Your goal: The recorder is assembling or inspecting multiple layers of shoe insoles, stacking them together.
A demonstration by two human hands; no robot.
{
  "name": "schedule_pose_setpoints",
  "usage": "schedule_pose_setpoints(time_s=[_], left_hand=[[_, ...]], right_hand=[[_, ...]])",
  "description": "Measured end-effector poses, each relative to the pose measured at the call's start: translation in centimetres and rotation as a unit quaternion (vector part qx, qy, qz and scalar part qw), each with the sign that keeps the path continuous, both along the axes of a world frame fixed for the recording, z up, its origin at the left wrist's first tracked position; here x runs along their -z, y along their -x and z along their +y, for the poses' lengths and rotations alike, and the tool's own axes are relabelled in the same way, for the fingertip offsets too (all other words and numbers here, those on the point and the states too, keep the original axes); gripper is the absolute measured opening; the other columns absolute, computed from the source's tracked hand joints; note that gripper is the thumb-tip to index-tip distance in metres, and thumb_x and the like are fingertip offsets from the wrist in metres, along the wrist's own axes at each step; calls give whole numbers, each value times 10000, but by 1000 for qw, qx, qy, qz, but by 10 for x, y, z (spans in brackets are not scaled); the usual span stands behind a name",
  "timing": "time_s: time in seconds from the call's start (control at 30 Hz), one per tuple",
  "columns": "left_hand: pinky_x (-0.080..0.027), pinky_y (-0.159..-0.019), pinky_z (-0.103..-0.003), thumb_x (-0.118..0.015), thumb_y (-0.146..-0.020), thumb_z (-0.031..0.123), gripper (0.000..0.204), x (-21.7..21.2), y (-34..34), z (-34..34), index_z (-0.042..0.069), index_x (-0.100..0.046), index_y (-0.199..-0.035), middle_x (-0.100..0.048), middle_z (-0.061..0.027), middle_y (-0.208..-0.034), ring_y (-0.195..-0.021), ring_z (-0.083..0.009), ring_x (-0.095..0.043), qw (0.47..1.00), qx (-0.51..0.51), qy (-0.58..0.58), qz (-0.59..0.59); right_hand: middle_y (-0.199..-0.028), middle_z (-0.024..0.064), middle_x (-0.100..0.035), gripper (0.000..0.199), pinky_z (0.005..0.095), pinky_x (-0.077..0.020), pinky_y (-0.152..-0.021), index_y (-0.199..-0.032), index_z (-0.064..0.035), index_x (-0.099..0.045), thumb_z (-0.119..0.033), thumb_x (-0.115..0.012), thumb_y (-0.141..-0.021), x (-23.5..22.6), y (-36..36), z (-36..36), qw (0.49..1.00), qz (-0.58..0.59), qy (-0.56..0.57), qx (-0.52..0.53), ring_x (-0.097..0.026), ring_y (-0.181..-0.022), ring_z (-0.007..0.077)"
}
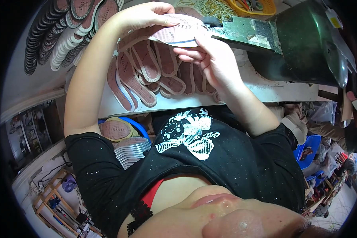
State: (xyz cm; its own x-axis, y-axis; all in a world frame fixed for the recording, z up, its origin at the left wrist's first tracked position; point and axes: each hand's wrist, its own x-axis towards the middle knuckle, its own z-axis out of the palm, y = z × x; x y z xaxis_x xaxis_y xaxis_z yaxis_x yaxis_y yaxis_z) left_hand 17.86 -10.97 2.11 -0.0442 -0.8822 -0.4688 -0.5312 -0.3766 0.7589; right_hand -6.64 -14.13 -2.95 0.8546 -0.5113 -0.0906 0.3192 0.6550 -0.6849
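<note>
A pinkish-brown shoe insole (186,33) with a pale edge and handwritten marks lies between my two hands, level with the dark metal nose of a green machine. My left hand (144,18) holds its left part, the thumb pressed on the upper face. At the right end, close to the machine's nose, my right hand (212,55) pinches the edge, its other fingers curled below. Several similar insoles (146,65) lie loosely overlapped on the white table beneath my hands.
The green machine (305,43) fills the upper right. Stacked insoles (47,35) stand at the upper left. A yellow basket (254,7) and a tangle of pale trimmings (216,12) lie at the back. Below the table's left part, a blue tub (141,127) stands near more stacked insoles (131,152).
</note>
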Motion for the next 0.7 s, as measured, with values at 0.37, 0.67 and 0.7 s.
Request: schedule_pose_setpoints(time_s=[0.37, 0.67, 0.7], left_hand=[[-407, -525, -186, -690, -858, 392, 290, -9, 37, 36, 106, -648, -876, -609, 53, -742, -621, -26, -550, 996, -82, -16, 20], [-540, -455, -264, -664, -829, 490, 502, -8, 75, 45, -11, -679, -869, -655, -93, -709, -532, -138, -639, 981, -190, -13, 29], [-540, -455, -264, -664, -829, 490, 502, -9, 78, 45, -11, -679, -869, -655, -93, -709, -532, -138, -639, 981, -190, -15, 28]], right_hand=[[-956, 123, -682, 305, 292, -582, -715, -1065, 25, -622, -248, -592, -933, 6, 1, -9, 997, 74, 35, 15, -693, -800, 190], [-894, 60, -665, 201, 247, -526, -734, -979, 3, -626, -170, -633, -876, -8, 16, -2, 972, 143, 181, -39, -646, -799, 111], [-902, 52, -667, 211, 225, -507, -706, -987, 14, -618, -148, -655, -858, -7, 21, 3, 968, 147, 197, -47, -627, -789, 87]])
